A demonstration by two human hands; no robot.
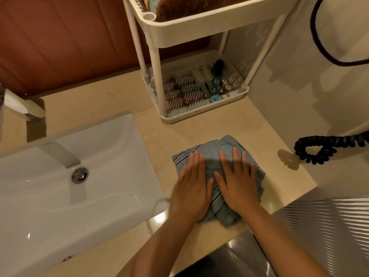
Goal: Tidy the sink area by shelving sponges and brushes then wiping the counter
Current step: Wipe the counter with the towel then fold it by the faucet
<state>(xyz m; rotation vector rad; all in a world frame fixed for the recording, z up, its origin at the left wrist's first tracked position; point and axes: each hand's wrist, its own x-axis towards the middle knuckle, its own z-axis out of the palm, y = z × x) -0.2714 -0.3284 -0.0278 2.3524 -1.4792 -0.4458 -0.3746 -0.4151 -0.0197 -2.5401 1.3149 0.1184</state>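
Both hands lie flat on the cloth (227, 143), side by side with thumbs nearly touching. The left hand (192, 184) presses the cloth's left part, fingers straight and close together, pointing away from the person. The right hand (237, 182) presses the middle and right part, fingers straight and slightly spread. Neither hand curls round anything; both are spread wide, palms down, pinning the cloth to the counter (151, 136).

The cloth is grey-blue with thin dark stripes, bunched and rumpled rather than folded flat. It sits on the beige counter just right of the sink (111, 148), near the counter's front edge, with its far end sticking out beyond the fingertips.

Behind the cloth, against the back corner, stands a cream rack (199, 31) with two tiers. The lower tray (199, 117) rests on the counter and holds a heap of brushes (189, 88), bristles pale and pinkish, along with one blue-handled brush (216, 86) lying on the right side. The upper tray holds something brown and fuzzy (185, 7); I cannot tell what it is.

The white sink has a chrome drain (79, 175) and a faucet (63, 154) reaching over the basin. To the right, well apart from the cloth, a black coiled cord (323, 146) rests on the counter by the wall.
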